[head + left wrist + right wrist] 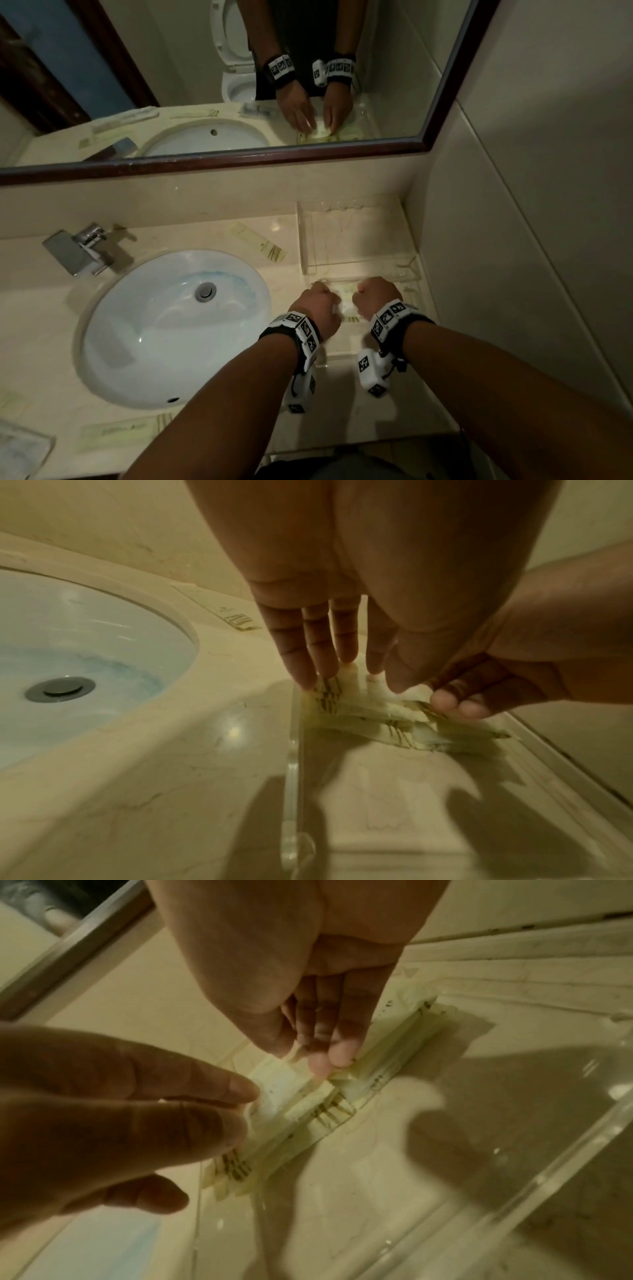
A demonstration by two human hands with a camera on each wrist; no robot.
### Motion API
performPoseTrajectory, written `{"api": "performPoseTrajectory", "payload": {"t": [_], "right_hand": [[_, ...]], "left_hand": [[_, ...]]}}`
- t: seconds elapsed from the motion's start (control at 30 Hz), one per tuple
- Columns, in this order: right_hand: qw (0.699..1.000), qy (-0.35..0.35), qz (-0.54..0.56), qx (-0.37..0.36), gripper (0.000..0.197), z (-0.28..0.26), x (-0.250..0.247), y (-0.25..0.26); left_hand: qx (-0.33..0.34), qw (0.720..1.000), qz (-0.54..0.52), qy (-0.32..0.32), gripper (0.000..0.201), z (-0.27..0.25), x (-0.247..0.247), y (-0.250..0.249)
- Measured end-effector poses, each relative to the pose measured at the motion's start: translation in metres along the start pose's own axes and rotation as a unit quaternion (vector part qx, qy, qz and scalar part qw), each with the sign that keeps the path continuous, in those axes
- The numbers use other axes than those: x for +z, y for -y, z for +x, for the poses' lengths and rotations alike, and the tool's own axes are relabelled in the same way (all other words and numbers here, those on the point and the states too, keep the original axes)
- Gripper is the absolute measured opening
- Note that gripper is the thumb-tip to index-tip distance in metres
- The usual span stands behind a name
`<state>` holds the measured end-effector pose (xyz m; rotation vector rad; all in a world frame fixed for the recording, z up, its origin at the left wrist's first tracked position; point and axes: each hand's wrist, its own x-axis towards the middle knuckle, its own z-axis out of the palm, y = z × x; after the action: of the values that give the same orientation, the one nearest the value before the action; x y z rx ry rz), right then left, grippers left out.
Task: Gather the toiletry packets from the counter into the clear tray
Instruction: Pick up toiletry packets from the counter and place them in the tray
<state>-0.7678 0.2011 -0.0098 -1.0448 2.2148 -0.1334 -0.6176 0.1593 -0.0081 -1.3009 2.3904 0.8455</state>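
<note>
Several pale packets (pixel 346 305) with dark stripes lie in a heap in the near part of the clear tray (pixel 305 240), right of the basin. My left hand (pixel 318 301) reaches down with straight fingers (pixel 329 666) and touches the left end of the heap (pixel 377 718). My right hand (pixel 373 294) pinches a packet edge between thumb and fingers (pixel 322 1064) at the top of the heap (pixel 308 1110). One more packet (pixel 260 245) lies on the counter behind the basin, left of the tray. Another (pixel 116 430) lies near the counter's front edge.
The white basin (pixel 171 325) with a chrome tap (pixel 82 250) fills the left of the counter. A framed mirror (pixel 205 161) hangs behind, and a tiled wall (pixel 513 240) closes the right side. The tray's clear walls (pixel 548 1164) stand around the heap.
</note>
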Motion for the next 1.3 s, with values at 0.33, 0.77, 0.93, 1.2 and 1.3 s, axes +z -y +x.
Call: {"api": "performPoseTrajectory", "payload": {"t": [0.33,0.77,0.93,1.2,1.3], "right_hand": [[0.989,0.019,-0.048,-0.14,0.036,-0.008,0.01,-0.022],[0.965,0.047,-0.186,-0.18,0.047,-0.02,0.012,-0.014],[0.95,0.049,-0.242,-0.189,0.048,-0.022,0.013,-0.011],[0.946,0.06,-0.259,-0.185,0.048,-0.018,0.008,-0.008],[0.948,0.05,-0.259,-0.18,0.053,-0.019,0.005,-0.008]], "left_hand": [[-0.001,0.998,0.049,0.03,0.047,0.006,0.005,-0.004],[0.034,0.994,0.075,0.075,0.067,0.001,0.006,-0.005],[0.035,0.993,0.084,0.081,0.066,0.001,0.01,-0.007],[0.029,0.997,0.045,0.047,0.045,-0.008,0.007,-0.01],[0.015,1.0,0.0,0.007,0.037,-0.013,0.005,-0.003]]}}
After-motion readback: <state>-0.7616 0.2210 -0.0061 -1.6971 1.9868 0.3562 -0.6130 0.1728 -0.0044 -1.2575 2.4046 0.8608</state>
